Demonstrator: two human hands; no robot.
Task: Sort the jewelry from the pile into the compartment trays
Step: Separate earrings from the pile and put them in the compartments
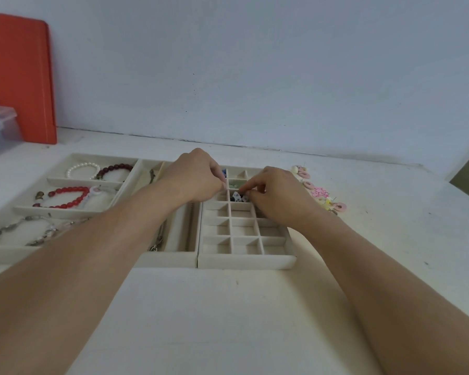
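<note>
Now both hands meet over the far half of the small-compartment tray point(248, 259) on the white tabletop point(228, 320). The right hand point(278, 197) has its grip pinched on a small black-and-white piece point(236, 197) in a middle cell; the left hand point(194, 175) has curled fingers at the divider, holding nothing visible. Right of the tray lies the pile point(320, 192) of pink and yellow jewelry.
</note>
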